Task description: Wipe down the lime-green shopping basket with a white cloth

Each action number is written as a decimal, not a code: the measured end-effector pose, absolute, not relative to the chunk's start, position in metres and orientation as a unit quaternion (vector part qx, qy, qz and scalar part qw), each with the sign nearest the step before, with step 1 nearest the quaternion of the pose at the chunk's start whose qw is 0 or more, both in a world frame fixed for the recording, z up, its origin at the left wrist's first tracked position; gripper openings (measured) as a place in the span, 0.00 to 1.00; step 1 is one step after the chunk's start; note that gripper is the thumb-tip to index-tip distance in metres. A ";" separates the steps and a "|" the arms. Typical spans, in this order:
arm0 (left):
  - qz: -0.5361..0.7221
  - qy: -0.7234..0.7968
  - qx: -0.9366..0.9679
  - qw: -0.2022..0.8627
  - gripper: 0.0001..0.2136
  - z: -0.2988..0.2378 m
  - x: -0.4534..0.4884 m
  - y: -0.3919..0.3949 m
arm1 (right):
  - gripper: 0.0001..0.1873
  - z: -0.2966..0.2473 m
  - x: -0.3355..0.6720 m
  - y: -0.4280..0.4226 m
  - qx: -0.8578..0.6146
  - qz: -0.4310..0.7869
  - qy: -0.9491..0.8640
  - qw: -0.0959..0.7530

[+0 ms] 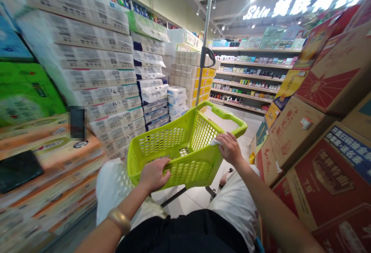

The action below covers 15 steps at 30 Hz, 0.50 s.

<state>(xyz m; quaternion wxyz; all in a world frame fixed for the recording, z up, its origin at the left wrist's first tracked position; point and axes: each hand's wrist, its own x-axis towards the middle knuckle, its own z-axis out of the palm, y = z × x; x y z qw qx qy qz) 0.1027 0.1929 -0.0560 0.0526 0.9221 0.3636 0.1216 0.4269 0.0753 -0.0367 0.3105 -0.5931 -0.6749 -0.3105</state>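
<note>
A lime-green shopping cart (pixel 174 168) stands between my knees, its basket holed at the sides and nothing visible inside. My left hand (pixel 155 173) is closed over the near rim of the basket, thumb outside. At the basket's right corner, close to the green handle (pixel 228 117), my right hand (pixel 230 147) presses a white wipe (pixel 215 142) against the rim. Most of the wipe is hidden under the fingers, so whether it is tissue or cloth is unclear. A metal pole (pixel 205 24) with a black hook rises behind the cart.
Stacked wrapped paper packs (pixel 101 59) line the left. A dark tablet-like slab (pixel 20 170) lies on orange packs (pixel 87 148) there. Cardboard cartons (pixel 327 168) are piled close on the right. Behind the cart are stocked shelves (pixel 246 65) and white floor tiles (pixel 185 204).
</note>
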 end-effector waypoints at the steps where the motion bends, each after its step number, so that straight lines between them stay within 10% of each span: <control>1: 0.125 0.363 0.922 0.053 0.17 -0.056 0.101 0.195 | 0.13 -0.031 0.441 0.070 -0.599 -0.328 -0.660 0.314; 15: 0.197 0.305 0.930 -0.056 0.16 -0.063 0.085 0.252 | 0.09 -0.001 0.449 0.041 -0.655 -0.389 -0.530 0.374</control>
